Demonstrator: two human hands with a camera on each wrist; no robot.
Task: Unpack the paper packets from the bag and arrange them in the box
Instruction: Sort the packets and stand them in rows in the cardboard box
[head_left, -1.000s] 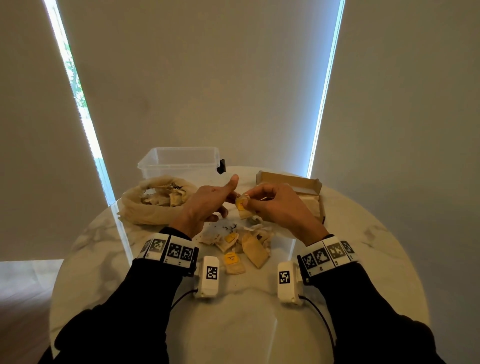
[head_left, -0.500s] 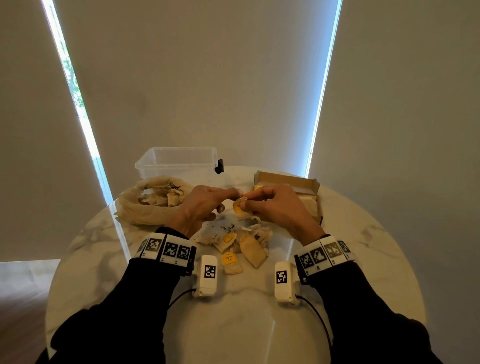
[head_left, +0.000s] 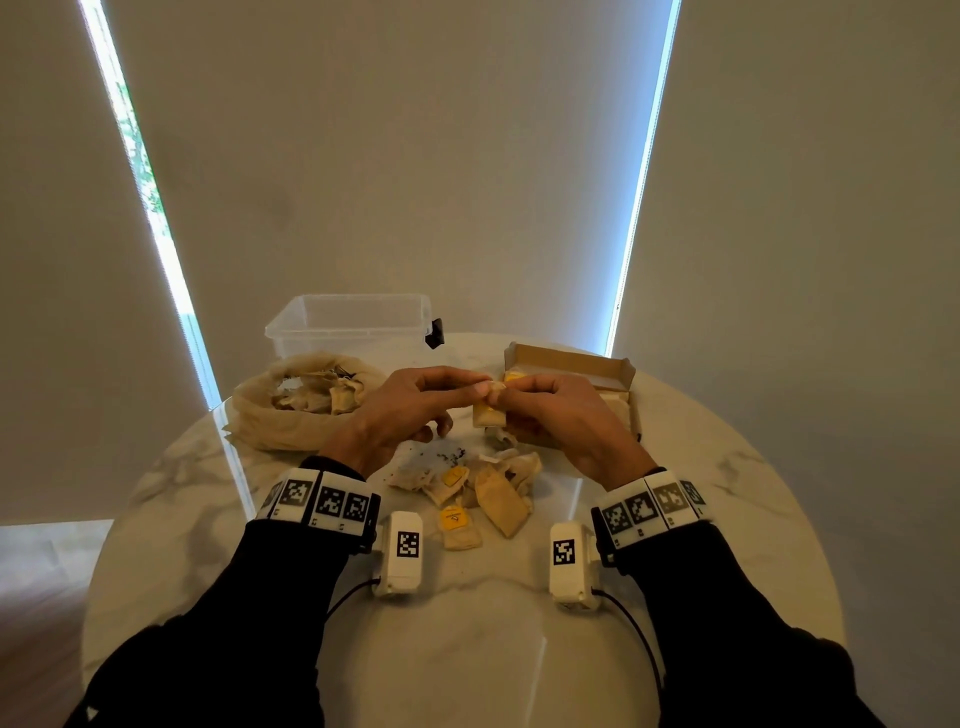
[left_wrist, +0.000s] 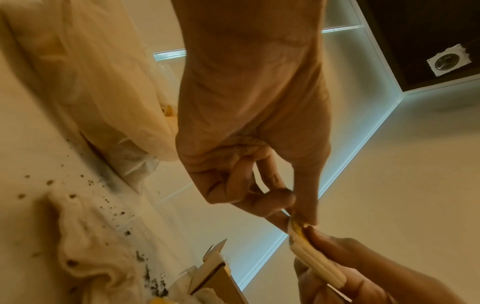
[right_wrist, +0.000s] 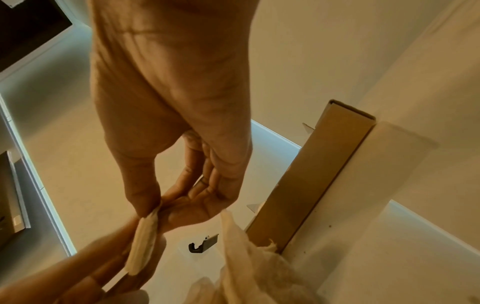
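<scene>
Above the table's middle, both hands hold one pale paper packet (head_left: 488, 413) with a yellow tag. My left hand (head_left: 480, 387) pinches its top edge between thumb and forefinger, and the left wrist view shows this pinch on the packet (left_wrist: 315, 265). My right hand (head_left: 503, 396) grips the packet's (right_wrist: 142, 242) body from the other side. The rumpled beige bag (head_left: 301, 410), with more packets inside, lies open to the left. Just behind my right hand stands the open cardboard box (head_left: 571, 364). Several loose packets (head_left: 493, 493) lie on the table below my hands.
A clear plastic container (head_left: 353, 322) with a black clip (head_left: 434, 332) stands at the back of the round marble table (head_left: 727, 467). Dark crumbs (head_left: 441, 457) are scattered under my hands. Two white tagged devices (head_left: 405, 551) lie near my wrists.
My left thumb, raised a second ago, has come down onto the packet. Both hands have shifted slightly away from me towards the box, still holding the packet between them.
</scene>
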